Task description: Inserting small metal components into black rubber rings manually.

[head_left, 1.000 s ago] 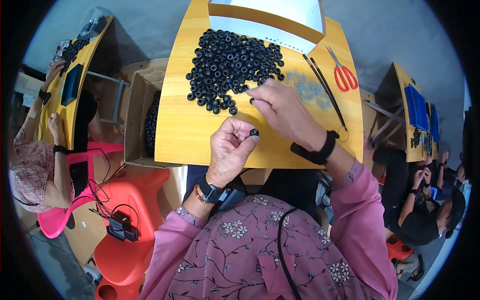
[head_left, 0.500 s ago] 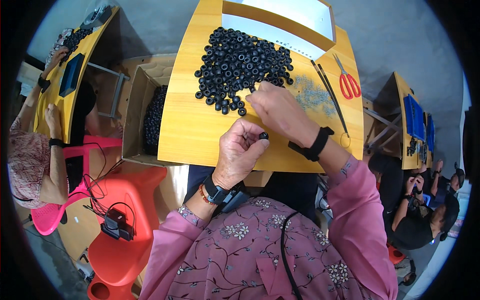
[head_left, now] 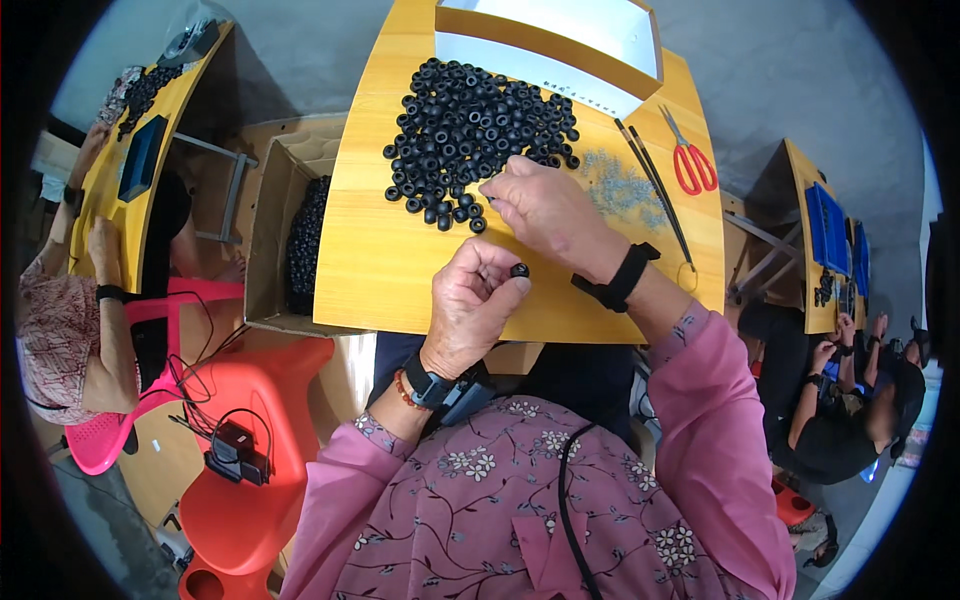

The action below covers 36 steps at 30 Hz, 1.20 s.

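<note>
My left hand (head_left: 472, 297) is closed near the front edge of the yellow table (head_left: 370, 270). Between its thumb and forefinger it grips a small black barrel-shaped bead (head_left: 519, 270) with a hole in its end. My right hand (head_left: 552, 214) hovers just above and right of it, fingers pinched together, beside the near edge of a heap of black beads (head_left: 470, 120). What those fingertips hold, if anything, is too small to make out. Several loose beads lie along the heap's near side, close to the right fingertips.
Small clear pieces (head_left: 620, 190) lie scattered right of the heap, beside thin black sticks (head_left: 655, 185) and red-handled scissors (head_left: 690, 165). An open white box (head_left: 545, 75) stands at the back. A carton (head_left: 262, 230) and red chair (head_left: 240, 430) are left; other people work at side tables.
My right hand has drawn slightly left, its pinched fingertips now reaching over the loose beads' side. The left hand keeps its bead in nearly the same place.
</note>
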Motion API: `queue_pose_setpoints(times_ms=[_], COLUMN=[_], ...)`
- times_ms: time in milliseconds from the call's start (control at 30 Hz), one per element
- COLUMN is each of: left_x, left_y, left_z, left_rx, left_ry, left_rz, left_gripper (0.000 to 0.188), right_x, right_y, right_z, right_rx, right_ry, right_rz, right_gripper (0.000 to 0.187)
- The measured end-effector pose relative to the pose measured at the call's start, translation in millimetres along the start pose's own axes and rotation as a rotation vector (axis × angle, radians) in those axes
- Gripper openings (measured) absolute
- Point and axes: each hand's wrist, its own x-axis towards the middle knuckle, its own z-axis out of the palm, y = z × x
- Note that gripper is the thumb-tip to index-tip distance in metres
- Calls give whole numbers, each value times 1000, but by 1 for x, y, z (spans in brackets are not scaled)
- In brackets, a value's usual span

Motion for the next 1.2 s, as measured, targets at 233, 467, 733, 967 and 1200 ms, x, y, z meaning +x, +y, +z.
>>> queue_pose_setpoints(times_ms=[233, 467, 733, 967, 1200], left_x=[-1, 0, 0, 0, -5], left_y=[0, -4, -1, 3, 1], left_z=[1, 0, 0, 7, 15], left_rx=[8, 57, 151, 231, 240], left_ry=[3, 10, 6, 46, 49], left_rz=[-18, 45, 70, 62, 98], left_gripper=[25, 21, 15, 14, 15], right_x=[2, -27, -73, -96, -108], right_y=[-3, -14, -23, -21, -18], right_z=[1, -20, -27, -28, -13], right_rx=[-72, 410, 938, 1047, 1177], right_ry=[-30, 143, 154, 150, 176], right_rz=[17, 101, 315, 444, 455], right_gripper=[14, 13, 16, 12, 13])
